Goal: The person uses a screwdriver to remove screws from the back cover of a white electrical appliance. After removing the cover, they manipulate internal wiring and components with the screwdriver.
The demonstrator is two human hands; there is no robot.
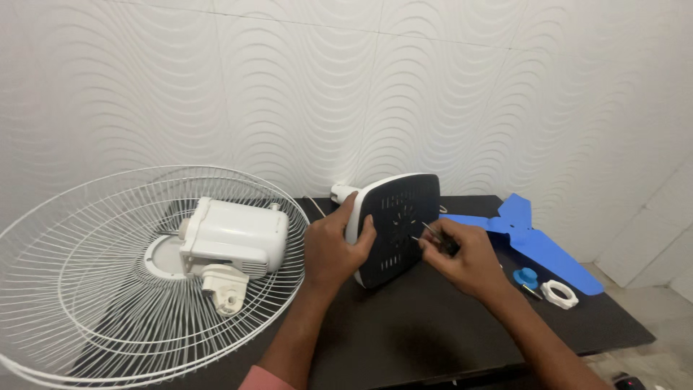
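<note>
Left hand [333, 249] fingers wrapped round the tilted fan base [395, 227] standing on its edge mid dark surface [404, 332], right hand [465, 260] fingers pinched shut on a thin screwdriver [433, 236] touching base's dark underside, motor in wire grille [86, 289] left, blue blade [538, 242] right.

Hands: you have two in view, the left hand [328, 249] and the right hand [465, 260].
Fan bases: one, black underside facing you [398, 227].
Screwdrivers: one [433, 235].
Wire fan guards: one [86, 289].
White motor housings: one [234, 238].
Blue fan blades: one [538, 242].
Blue caps: one [525, 276].
White ring nuts: one [559, 294].
Surfaces: one, dark [433, 339].
</note>
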